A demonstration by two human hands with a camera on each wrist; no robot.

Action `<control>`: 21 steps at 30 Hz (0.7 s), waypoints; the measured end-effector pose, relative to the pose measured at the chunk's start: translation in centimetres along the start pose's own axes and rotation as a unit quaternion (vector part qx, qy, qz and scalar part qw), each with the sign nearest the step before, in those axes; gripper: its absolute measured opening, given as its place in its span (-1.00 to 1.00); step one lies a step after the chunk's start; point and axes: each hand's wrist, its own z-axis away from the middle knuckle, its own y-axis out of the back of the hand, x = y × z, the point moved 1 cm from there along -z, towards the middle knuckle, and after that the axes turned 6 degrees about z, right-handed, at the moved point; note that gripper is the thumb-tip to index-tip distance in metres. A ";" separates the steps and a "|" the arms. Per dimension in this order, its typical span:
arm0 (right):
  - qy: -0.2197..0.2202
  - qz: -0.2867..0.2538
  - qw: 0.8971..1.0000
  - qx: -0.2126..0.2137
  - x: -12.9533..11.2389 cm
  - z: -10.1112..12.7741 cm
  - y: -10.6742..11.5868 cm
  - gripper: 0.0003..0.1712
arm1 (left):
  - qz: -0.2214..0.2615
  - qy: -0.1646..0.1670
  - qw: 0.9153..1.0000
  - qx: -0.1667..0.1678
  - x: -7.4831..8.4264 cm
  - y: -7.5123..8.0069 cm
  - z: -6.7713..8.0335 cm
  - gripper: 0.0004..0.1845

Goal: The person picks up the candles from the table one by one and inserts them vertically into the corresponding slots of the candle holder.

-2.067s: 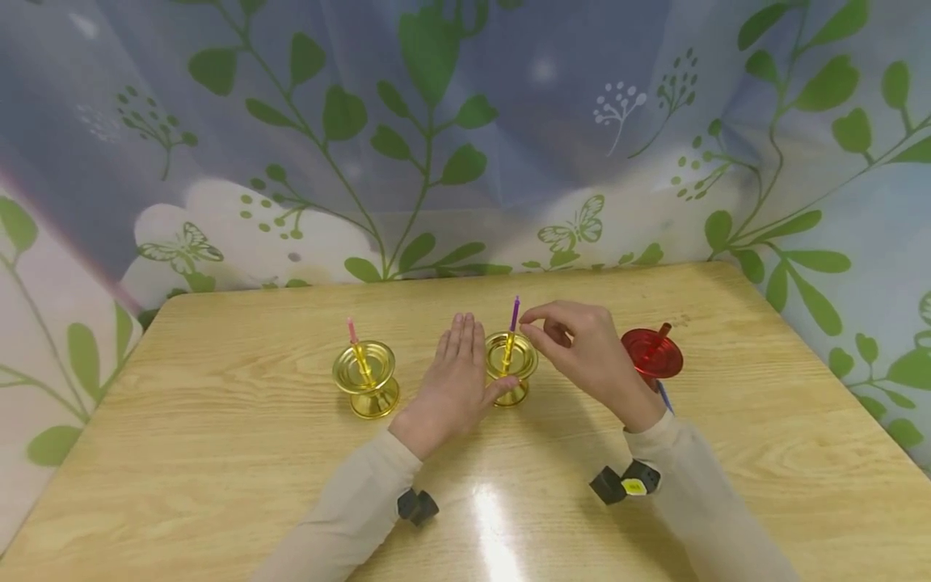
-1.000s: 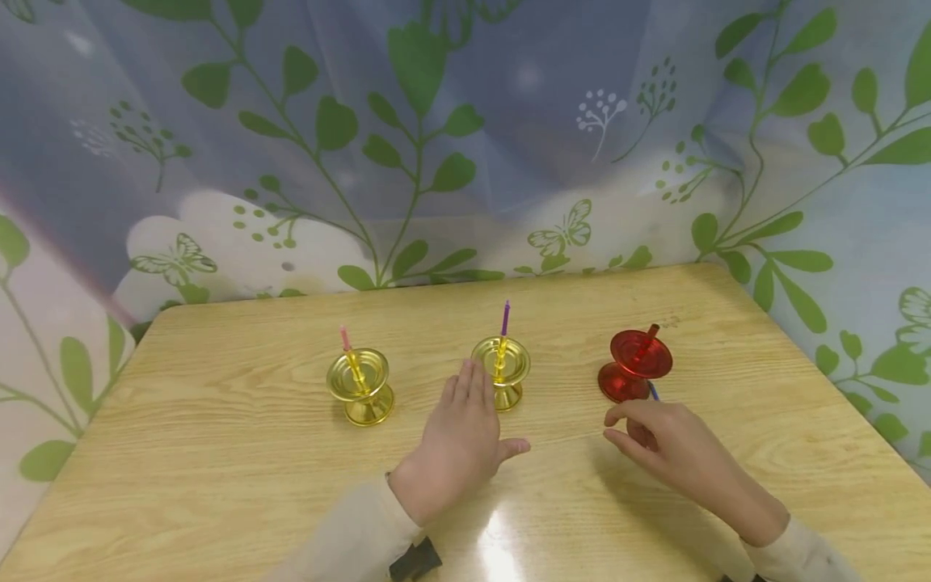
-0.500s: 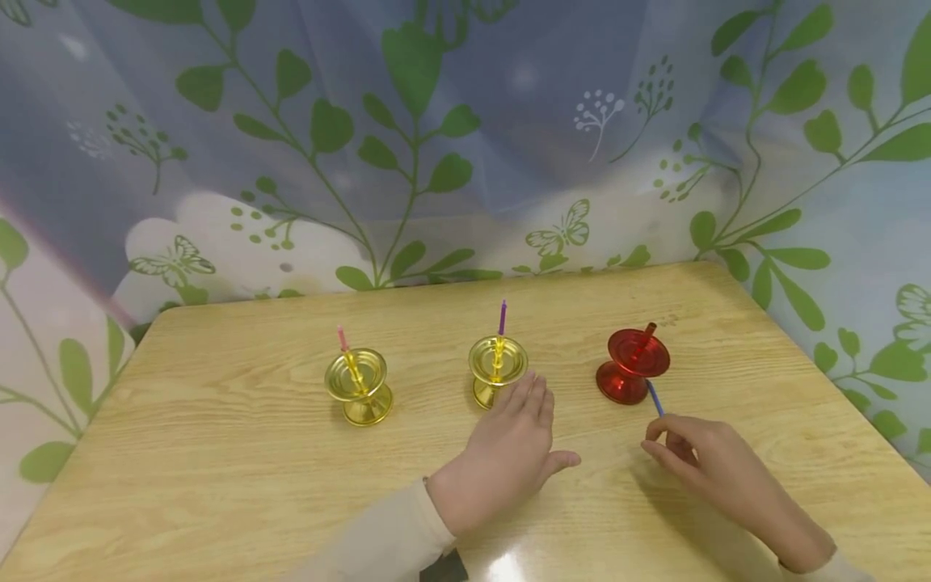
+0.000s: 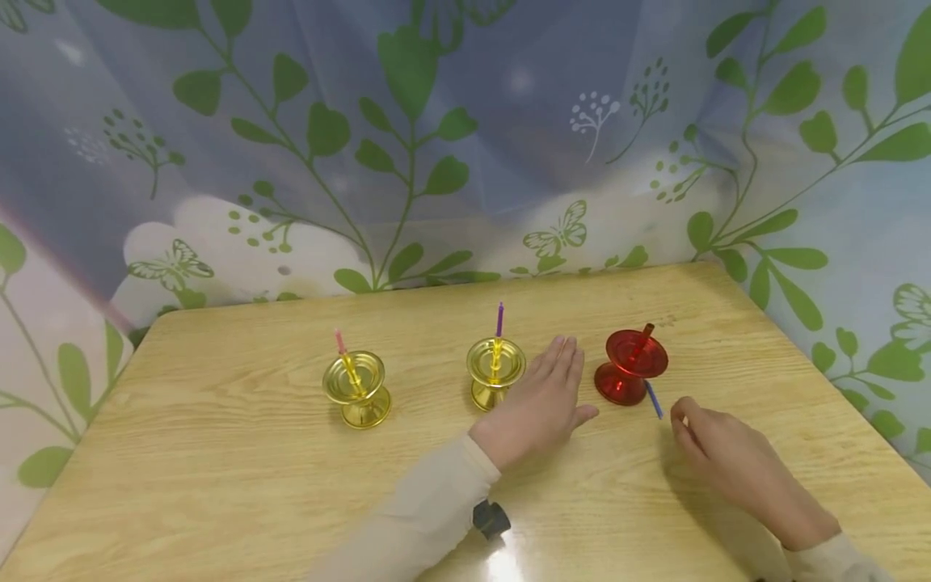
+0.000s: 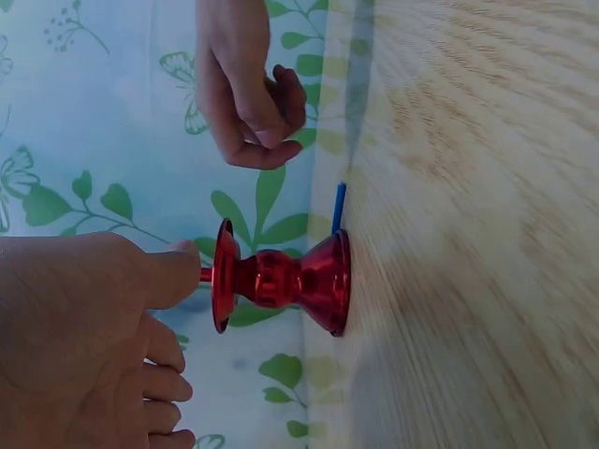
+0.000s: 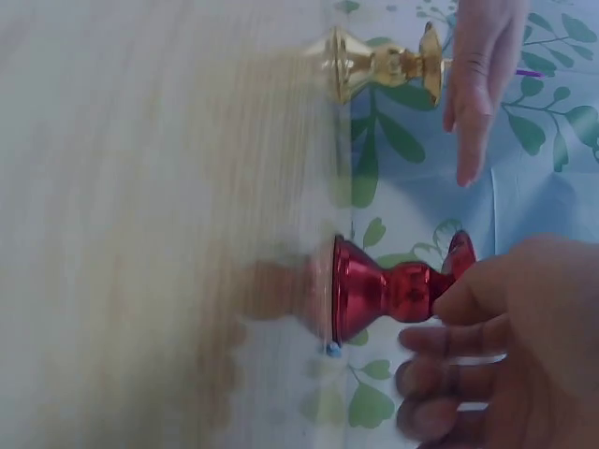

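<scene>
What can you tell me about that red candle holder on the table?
The red candle holder looks like shiny, see-through red plastic, shaped like an hourglass: a round foot, a narrow ribbed waist and a wide dish on top with a short peg in the middle. It stands upright on the wooden table, rightmost of three holders, and holds no candle. A thin blue candle lies at its foot. The left hand is beside it; whether it touches is unclear.

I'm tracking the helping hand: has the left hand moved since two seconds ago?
Yes. The left hand has shifted rightward: it was against the left side of the middle gold holder and is now between that holder and the red holder.
</scene>
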 end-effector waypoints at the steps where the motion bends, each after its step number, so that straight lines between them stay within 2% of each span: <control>1: -0.013 0.003 1.000 -0.017 0.2 -0.1 -0.1 -0.96 | -0.002 0.004 1.000 -0.001 0.1 -0.1 -0.5 -0.24; 6: -0.063 0.007 0.993 -0.097 1.2 -0.7 -0.9 -0.84 | -0.011 0.025 1.000 -0.003 1.4 -0.1 -3.0 -0.29; 9: -0.072 0.003 0.990 -0.120 1.5 -1.2 -1.3 -0.78 | 0.000 0.042 0.999 -0.009 2.4 -0.1 -4.2 -0.30; 15: -0.068 0.001 0.991 -0.118 1.8 -2.3 -1.7 -0.75 | 0.029 0.067 0.997 -0.013 3.6 -0.1 -5.5 -0.30; 18: -0.066 0.009 0.992 -0.110 2.0 -3.0 -1.7 -0.74 | 0.034 0.078 0.996 -0.008 3.7 -0.1 -5.8 -0.31; 21: -0.074 0.011 0.990 -0.121 2.3 -3.6 -1.7 -0.73 | 0.036 0.087 0.995 -0.008 3.5 -0.5 -5.8 -0.32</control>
